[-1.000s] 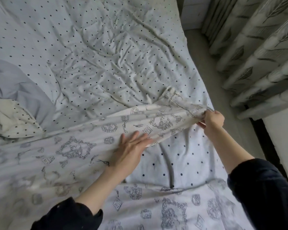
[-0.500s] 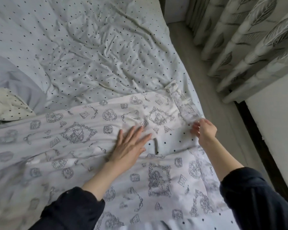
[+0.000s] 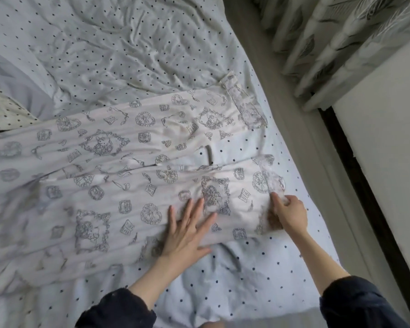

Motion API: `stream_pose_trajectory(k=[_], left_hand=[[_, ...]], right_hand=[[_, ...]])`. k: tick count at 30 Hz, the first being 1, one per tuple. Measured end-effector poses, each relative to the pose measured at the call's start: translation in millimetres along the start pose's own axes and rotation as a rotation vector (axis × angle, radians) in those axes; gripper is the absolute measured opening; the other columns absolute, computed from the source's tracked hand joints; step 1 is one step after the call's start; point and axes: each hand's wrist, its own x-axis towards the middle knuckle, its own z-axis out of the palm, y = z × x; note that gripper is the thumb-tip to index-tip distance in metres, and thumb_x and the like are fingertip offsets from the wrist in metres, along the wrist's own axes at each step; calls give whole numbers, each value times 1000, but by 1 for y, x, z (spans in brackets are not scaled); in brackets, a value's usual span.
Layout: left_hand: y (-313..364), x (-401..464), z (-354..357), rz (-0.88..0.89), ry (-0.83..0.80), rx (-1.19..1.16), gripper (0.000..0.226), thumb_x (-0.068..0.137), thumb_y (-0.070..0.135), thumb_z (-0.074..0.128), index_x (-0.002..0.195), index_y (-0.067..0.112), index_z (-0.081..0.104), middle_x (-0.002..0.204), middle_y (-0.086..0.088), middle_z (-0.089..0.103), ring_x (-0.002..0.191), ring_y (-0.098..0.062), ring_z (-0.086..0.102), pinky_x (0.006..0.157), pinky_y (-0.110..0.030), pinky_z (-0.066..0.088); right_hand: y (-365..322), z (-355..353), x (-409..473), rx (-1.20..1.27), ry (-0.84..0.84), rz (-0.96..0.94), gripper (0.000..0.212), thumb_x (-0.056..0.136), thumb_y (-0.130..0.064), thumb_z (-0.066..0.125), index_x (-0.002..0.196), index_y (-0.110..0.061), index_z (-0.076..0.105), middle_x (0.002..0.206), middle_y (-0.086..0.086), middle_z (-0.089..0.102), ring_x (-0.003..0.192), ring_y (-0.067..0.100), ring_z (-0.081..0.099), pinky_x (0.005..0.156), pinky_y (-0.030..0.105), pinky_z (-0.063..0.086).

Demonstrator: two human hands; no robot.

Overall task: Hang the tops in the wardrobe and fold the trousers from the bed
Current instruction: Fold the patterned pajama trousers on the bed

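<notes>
We have the printed trousers (image 3: 133,162) spread flat on the polka-dot bed cover (image 3: 109,43), their long axis running left to right across the bed, with both leg ends pointing right toward the bed's edge. The far leg ends in a cuff (image 3: 245,102) near that edge; the near leg lies just beside it, the two parted by a narrow wedge of cover. Our left hand (image 3: 187,229) presses flat on the near leg, fingers straight and fanned. Our right hand (image 3: 288,213) pinches the near leg's cuff (image 3: 273,183) between curled fingers. Beyond the bed's right edge we see a strip of floor (image 3: 291,119), patterned curtains (image 3: 336,43) and a pale wall (image 3: 388,143). A second dotted cloth (image 3: 5,112) bunches at far left.
</notes>
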Motion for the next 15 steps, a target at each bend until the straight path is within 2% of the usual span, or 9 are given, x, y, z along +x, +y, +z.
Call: stream_pose_trajectory(k=[2,3,5,6,8,11,13,15], left_hand=[[2,2,13,-53,-28,21,101,86,40,58,139,38,-28,147,-10,-37,134,-29,-38,101,-68,-19],[3,4,15,-68,-24,44,102,89,21,54,133,38,-37,142,-7,-46,130,-30,-44,100,-66,-23],[8,7,12,-75,-26,7,107,79,-9,42,130,42,-37,137,-3,-52,126,-29,-47,102,-65,-22],[9,9,9,-56,-26,-29,108,75,-15,39,132,44,-33,137,-1,-52,126,-27,-47,103,-63,-22],[16,8,4,25,-45,-62,105,75,-15,38,136,45,-24,141,2,-45,128,-23,-45,105,-59,-22],[28,2,3,89,-95,-96,94,82,-8,40,145,42,-10,144,5,-37,130,-22,-41,107,-58,-20],[32,-1,3,66,-114,-114,87,87,-4,41,147,39,-6,146,4,-36,133,-23,-36,109,-58,-17],[30,-3,4,57,-133,-107,83,90,0,42,148,36,-7,149,2,-34,135,-23,-34,111,-57,-14]], right_hand=[[3,-6,1,66,-30,-29,30,93,-35,53,87,-6,56,86,14,62,84,30,56,66,33,39],[3,-10,2,60,-14,-52,28,95,-31,50,82,-6,55,82,14,62,82,31,55,61,32,37],[1,-21,5,8,77,-76,27,96,-27,46,85,-6,58,87,18,64,82,33,56,58,30,38],[-2,-25,7,-18,134,-72,26,96,-27,45,91,-6,60,92,19,64,86,35,57,61,31,38],[-8,-32,7,-34,219,-34,25,95,-25,45,101,-8,61,102,20,63,94,38,57,70,34,38],[-13,-31,0,-182,218,-10,28,93,-18,44,115,-9,59,117,20,58,107,38,53,87,39,36],[-16,-22,-9,-272,202,-60,38,91,-17,45,129,-10,50,129,19,49,119,36,44,99,44,29],[-25,-8,-23,-259,199,-153,49,92,-22,46,140,-12,38,143,16,37,131,32,33,105,46,24]])
